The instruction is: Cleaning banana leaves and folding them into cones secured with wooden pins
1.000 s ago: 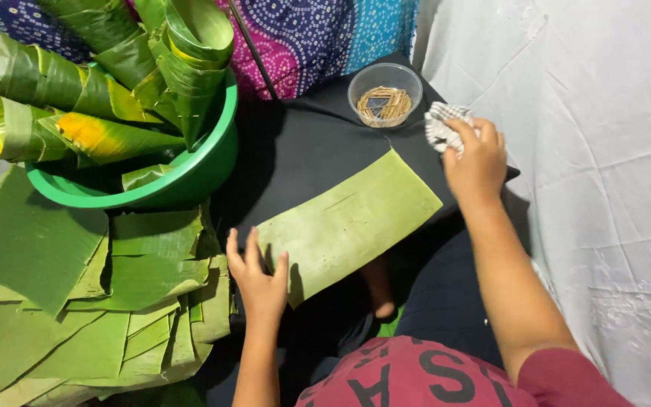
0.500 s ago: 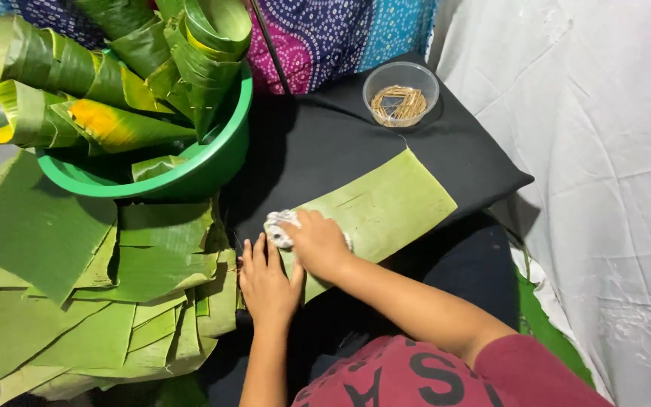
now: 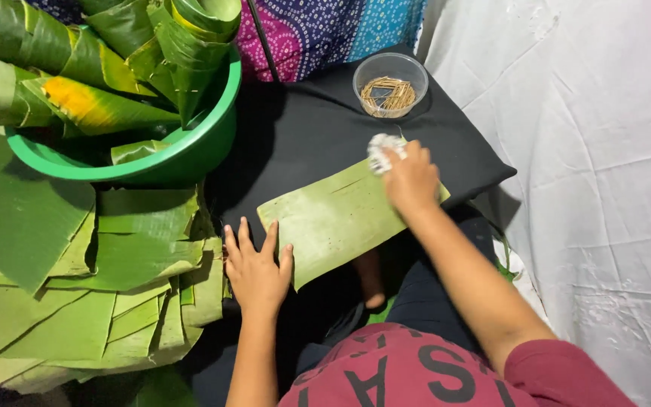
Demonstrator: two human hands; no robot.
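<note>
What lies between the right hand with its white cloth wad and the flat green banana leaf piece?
Nothing visible: the right hand presses the white cloth wad directly on the flat green banana leaf piece.

The right hand [image 3: 410,179] covers most of the white cloth [image 3: 380,148], so its shape cannot be told. The rolled leaves [image 3: 77,71] run past the top and left edges, and they hide the green basin's [image 3: 190,154] inside. The leaf pile [image 3: 77,301] is cut off at the left. The sticks [image 3: 387,94] in the clear bowl [image 3: 391,68] are too small to tell apart.
</note>
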